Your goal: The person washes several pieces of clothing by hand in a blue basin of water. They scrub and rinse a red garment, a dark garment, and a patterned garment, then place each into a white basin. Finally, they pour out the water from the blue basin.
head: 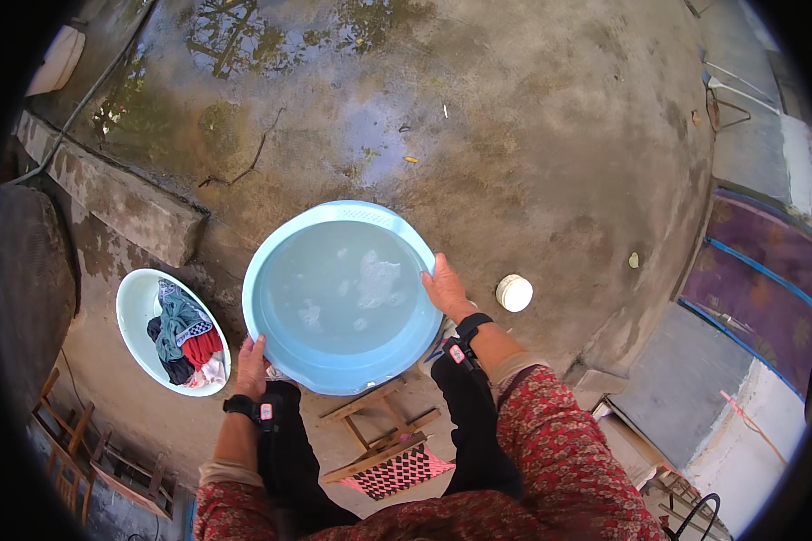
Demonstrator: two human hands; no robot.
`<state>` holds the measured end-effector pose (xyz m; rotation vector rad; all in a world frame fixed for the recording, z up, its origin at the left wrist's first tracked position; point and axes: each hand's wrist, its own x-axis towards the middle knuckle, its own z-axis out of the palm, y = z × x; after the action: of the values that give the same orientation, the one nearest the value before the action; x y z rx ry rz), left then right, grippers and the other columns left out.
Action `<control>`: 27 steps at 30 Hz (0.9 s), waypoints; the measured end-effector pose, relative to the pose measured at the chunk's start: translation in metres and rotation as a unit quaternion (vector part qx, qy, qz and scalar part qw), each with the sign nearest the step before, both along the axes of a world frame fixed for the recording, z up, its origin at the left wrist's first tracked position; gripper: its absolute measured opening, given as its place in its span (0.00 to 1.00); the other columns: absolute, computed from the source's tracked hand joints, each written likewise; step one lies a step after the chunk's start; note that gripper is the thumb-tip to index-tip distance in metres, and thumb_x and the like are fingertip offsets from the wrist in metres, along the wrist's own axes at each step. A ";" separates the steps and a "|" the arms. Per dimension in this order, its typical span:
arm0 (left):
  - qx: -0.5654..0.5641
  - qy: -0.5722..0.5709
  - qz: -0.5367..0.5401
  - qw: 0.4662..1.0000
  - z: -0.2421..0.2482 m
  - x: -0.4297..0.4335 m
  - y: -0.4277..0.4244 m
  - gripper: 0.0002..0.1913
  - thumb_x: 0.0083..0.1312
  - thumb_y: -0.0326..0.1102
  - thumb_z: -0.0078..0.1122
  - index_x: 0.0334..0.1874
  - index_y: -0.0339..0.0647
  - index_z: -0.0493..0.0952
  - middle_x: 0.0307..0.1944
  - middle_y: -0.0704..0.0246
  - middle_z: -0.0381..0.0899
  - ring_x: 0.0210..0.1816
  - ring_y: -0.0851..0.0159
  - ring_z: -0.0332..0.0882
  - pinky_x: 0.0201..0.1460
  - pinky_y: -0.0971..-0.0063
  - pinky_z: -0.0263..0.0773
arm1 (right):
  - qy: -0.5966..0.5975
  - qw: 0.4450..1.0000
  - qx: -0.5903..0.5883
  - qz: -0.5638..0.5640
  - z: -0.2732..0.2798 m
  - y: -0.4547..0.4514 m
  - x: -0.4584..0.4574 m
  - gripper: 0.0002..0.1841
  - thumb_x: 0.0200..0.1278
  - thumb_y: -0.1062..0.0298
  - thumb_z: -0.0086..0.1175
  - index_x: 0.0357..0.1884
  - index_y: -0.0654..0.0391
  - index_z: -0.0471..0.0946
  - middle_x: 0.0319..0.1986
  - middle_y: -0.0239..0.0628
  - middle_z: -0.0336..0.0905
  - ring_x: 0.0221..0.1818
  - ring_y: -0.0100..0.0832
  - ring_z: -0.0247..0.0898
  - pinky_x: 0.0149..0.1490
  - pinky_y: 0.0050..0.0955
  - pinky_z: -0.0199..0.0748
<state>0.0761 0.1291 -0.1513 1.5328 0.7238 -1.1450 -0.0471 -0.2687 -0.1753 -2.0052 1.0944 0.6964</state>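
A large light-blue plastic basin is in front of me, holding cloudy water with patches of white suds. My left hand grips its rim at the lower left, thumb over the edge. On the right side of the rim, my right hand has hold too. Fingers of both hands are partly hidden behind the basin wall. To the left stands a smaller pale basin with a heap of clothes, among them grey-green, red, dark and white pieces.
A folding wooden stool with a pink-and-black woven seat stands between my legs. A white lidded tub is on the concrete at right. Concrete kerb, wooden chairs and a hose lie left. Puddles cover ground ahead.
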 end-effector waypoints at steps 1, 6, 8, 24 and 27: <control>0.045 0.011 0.060 0.997 0.001 -0.007 -0.002 0.21 0.64 0.50 0.49 0.53 0.43 0.69 0.42 0.73 0.74 0.43 0.72 0.72 0.46 0.75 0.68 | 0.002 1.000 0.000 -0.004 0.000 0.000 0.000 0.18 0.56 0.60 0.51 0.44 0.57 0.61 0.35 0.55 0.74 0.41 0.55 0.71 0.44 0.48 0.68; 0.041 -0.011 0.230 0.972 0.018 -0.018 -0.017 0.22 0.64 0.51 0.49 0.50 0.39 0.70 0.45 0.70 0.74 0.45 0.67 0.72 0.48 0.70 0.68 | 0.009 0.999 -0.030 -0.028 0.021 0.003 -0.012 0.16 0.54 0.61 0.52 0.40 0.60 0.66 0.37 0.54 0.74 0.44 0.54 0.69 0.46 0.47 0.67; 0.007 -0.014 0.231 0.973 0.035 -0.014 -0.020 0.22 0.64 0.50 0.49 0.49 0.36 0.70 0.44 0.66 0.75 0.44 0.65 0.73 0.48 0.69 0.69 | -0.007 0.999 -0.024 -0.044 0.041 0.006 -0.026 0.16 0.54 0.60 0.52 0.39 0.61 0.66 0.36 0.54 0.74 0.43 0.54 0.70 0.45 0.46 0.67; -0.022 -0.039 0.165 0.985 0.285 0.030 -0.064 0.16 0.64 0.45 0.51 0.39 0.36 0.74 0.33 0.66 0.77 0.33 0.65 0.75 0.37 0.71 0.71 | -0.069 0.956 0.035 -0.283 0.289 0.032 -0.117 0.21 0.49 0.60 0.58 0.40 0.66 0.72 0.35 0.51 0.76 0.39 0.44 0.74 0.43 0.37 0.70; -0.042 -0.054 0.145 0.987 0.331 0.050 -0.084 0.14 0.65 0.42 0.47 0.35 0.36 0.74 0.31 0.66 0.77 0.32 0.65 0.75 0.35 0.69 0.71 | -0.085 0.947 0.015 -0.309 0.327 0.032 -0.115 0.20 0.50 0.62 0.58 0.41 0.67 0.73 0.35 0.49 0.77 0.38 0.40 0.75 0.43 0.35 0.71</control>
<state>0.1260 0.0449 0.1800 1.3562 0.7850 -0.8580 -0.1625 -0.2362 0.1512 -1.5259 1.4867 0.2035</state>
